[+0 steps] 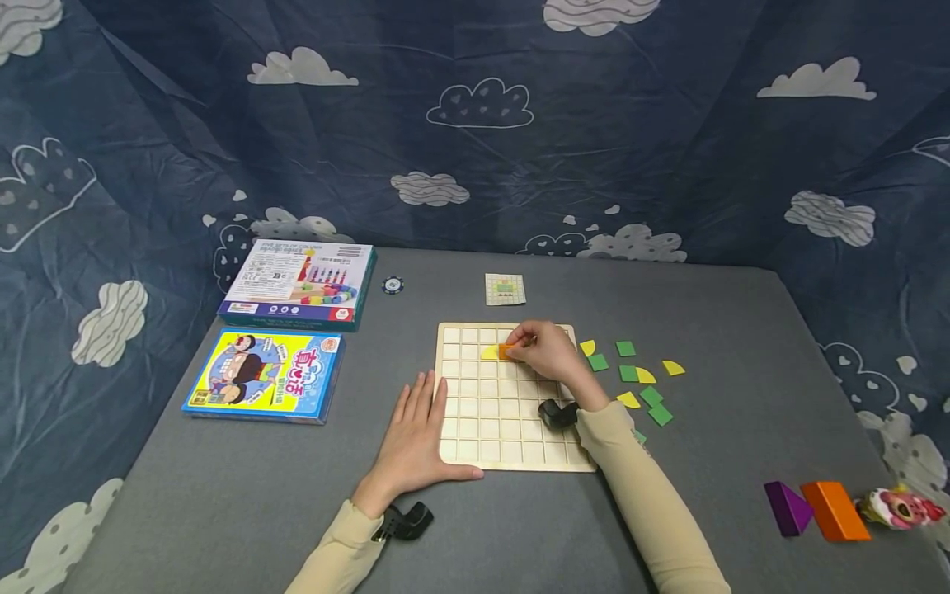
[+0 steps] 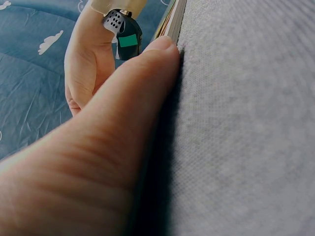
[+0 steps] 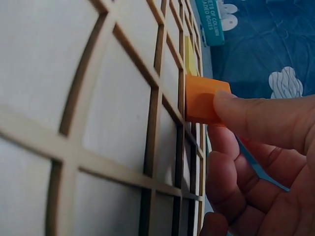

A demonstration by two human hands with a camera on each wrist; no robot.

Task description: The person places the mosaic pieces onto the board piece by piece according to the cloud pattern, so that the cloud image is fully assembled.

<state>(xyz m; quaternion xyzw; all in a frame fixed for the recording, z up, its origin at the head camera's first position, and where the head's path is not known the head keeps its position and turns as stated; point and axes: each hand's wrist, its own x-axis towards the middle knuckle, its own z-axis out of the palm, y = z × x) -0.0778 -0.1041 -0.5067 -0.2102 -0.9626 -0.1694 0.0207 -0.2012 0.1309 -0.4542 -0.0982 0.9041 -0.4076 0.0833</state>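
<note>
My right hand (image 1: 547, 353) pinches an orange square tile (image 3: 203, 98) between thumb and fingers. In the right wrist view the tile stands on edge against the wooden grid board (image 1: 490, 429), beside a yellow piece (image 3: 190, 56) lying in the grid. From the head view that yellow piece (image 1: 489, 352) sits in the board's second row. My left hand (image 1: 416, 437) lies with straight fingers along the board's left edge, its thumb (image 2: 142, 73) stretched along the front edge.
Several green squares (image 1: 624, 348) and yellow quarter-circles (image 1: 673, 368) lie right of the board. A pattern card (image 1: 505, 289) is behind it. Two boxes (image 1: 263, 375) and a poker chip (image 1: 392, 285) are at left. Purple (image 1: 788, 508) and orange blocks (image 1: 835, 511) and a figurine (image 1: 901, 507) stand at right.
</note>
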